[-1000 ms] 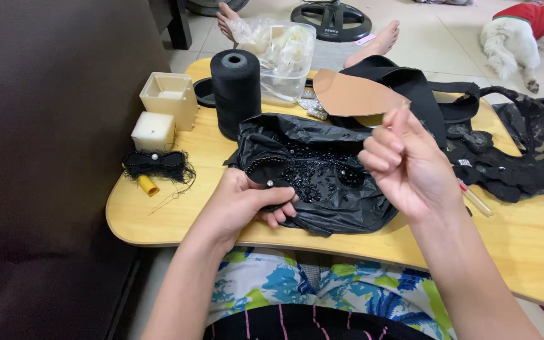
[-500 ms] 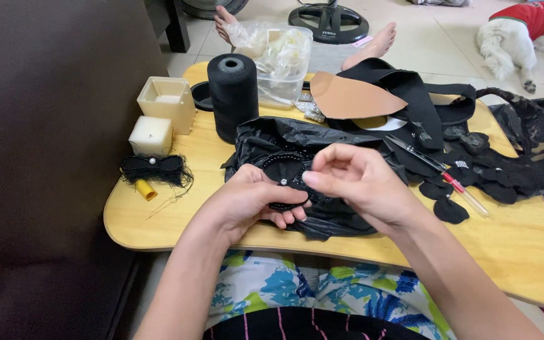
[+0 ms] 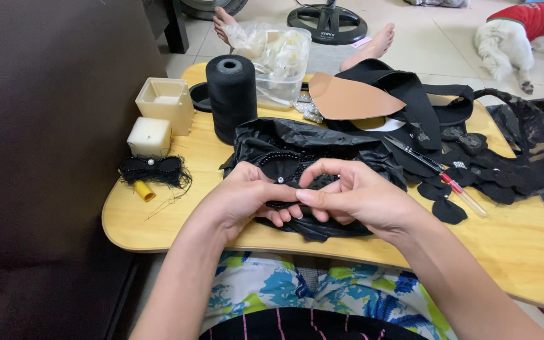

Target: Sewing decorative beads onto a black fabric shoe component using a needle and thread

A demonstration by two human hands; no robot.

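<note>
Across my lap sits a low wooden lap table [image 3: 158, 220] with rounded corners, standing on a pale tiled floor [image 3: 436, 44]; a dark brown wall of upholstery [image 3: 45, 157] fills the whole left side. At the table's left edge lies a small black bow with a pearl bead [image 3: 152, 168], a yellow bobbin [image 3: 144, 191] just beside it. Behind them stand a cream cube [image 3: 149, 135] and an open cream square box [image 3: 165, 104] (what it holds I cannot tell). Next comes a tall cone of black thread [image 3: 231, 97], upright, and behind it a clear plastic tub [image 3: 281, 60] stuffed with crumpled clear bags.

My left hand [image 3: 243, 195] curls under the black beaded fabric piece [image 3: 284, 176] at the table's near edge, thumb on top. My right hand [image 3: 354, 195] meets it from the other side, thumb and forefinger pressed together, pinching the same piece.

Further right lie a tan leather-like cutout [image 3: 347, 97], black straps [image 3: 410, 94], scissors [image 3: 413, 151], a red-tipped pen-like tool [image 3: 464, 195] and scattered black fabric petals [image 3: 448, 211]. Beyond, on the floor, a fan base [image 3: 327, 24] and a white dog in a red coat [image 3: 524, 28].
</note>
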